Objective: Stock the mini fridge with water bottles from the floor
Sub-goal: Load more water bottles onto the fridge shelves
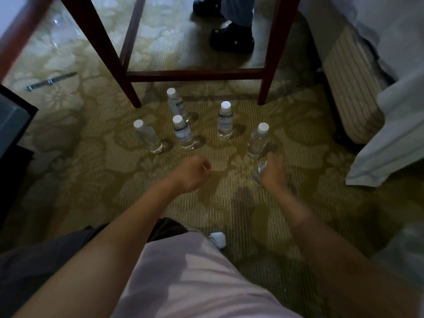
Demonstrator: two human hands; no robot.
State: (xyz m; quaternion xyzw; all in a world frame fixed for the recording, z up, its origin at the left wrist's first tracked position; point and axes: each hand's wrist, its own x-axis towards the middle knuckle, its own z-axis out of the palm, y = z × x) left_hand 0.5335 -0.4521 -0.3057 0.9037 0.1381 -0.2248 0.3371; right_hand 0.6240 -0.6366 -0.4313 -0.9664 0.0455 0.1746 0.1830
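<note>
Several clear water bottles with white caps stand on the patterned carpet (114,180), among them one at the left (148,138), one in the middle (225,121) and one at the right (258,142). My right hand (275,172) grips another water bottle (258,174) low on the floor, just in front of the right-hand one. My left hand (195,173) hovers over bare carpet in front of the group, fingers loosely curled, holding nothing. A further bottle (216,239) lies close to my body, mostly hidden by my shirt. A dark panel (13,115) at the left edge looks like the mini fridge.
Dark red wooden table legs (128,88) and a crossbar stand right behind the bottles. Another person's feet in dark shoes (231,39) are beyond the table. A striped bed base (353,88) and white bedding (390,145) fill the right. A metal tool (50,81) lies at the far left.
</note>
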